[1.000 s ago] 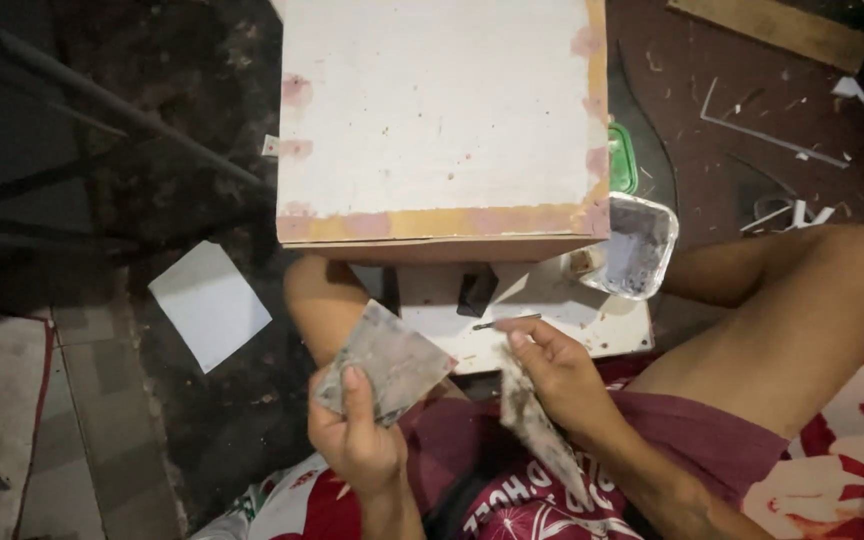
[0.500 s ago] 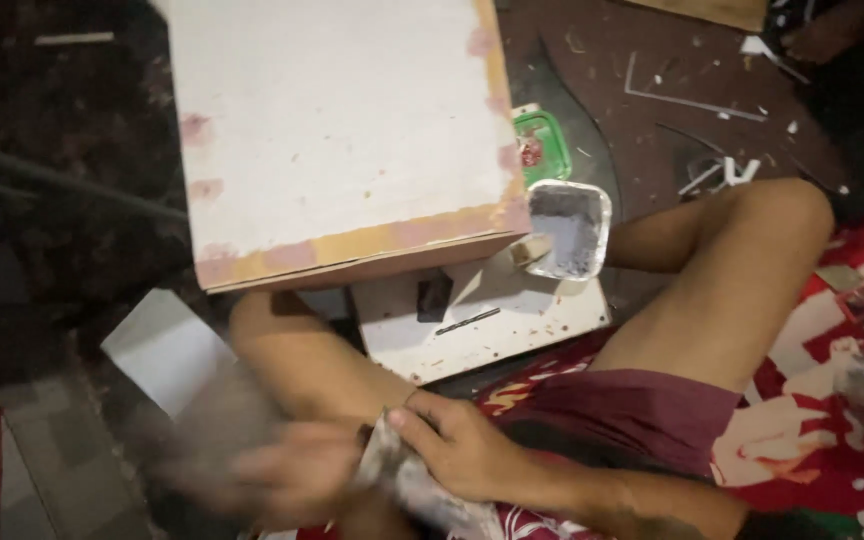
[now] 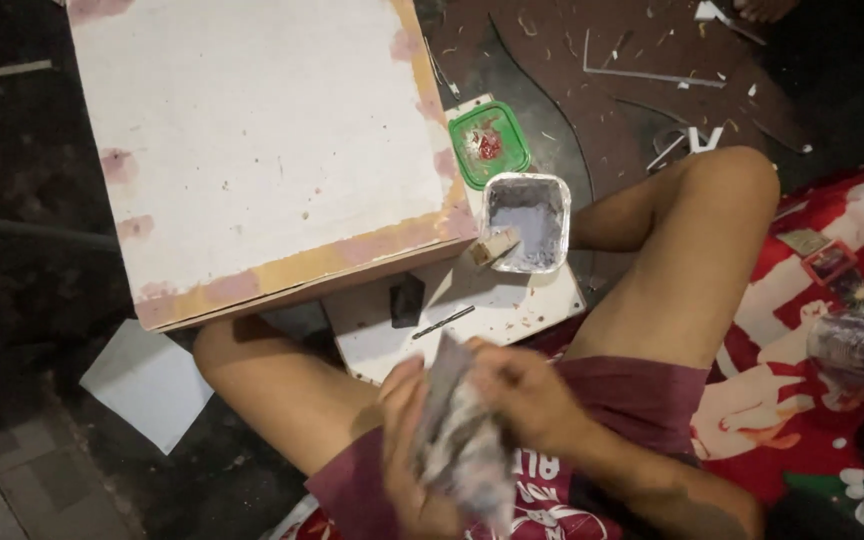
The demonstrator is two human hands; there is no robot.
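Motion blur smears the grey sheet (image 3: 457,440) and both hands on it, so the left hand (image 3: 407,450) and right hand (image 3: 527,395) show no clear grip. The white painted board (image 3: 252,150) runs off the top edge. A grey cylinder (image 3: 862,350) is cut off at right.

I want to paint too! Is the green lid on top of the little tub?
No, the green lid lies flat beside the tub, which stands open with grey paste showing inside.
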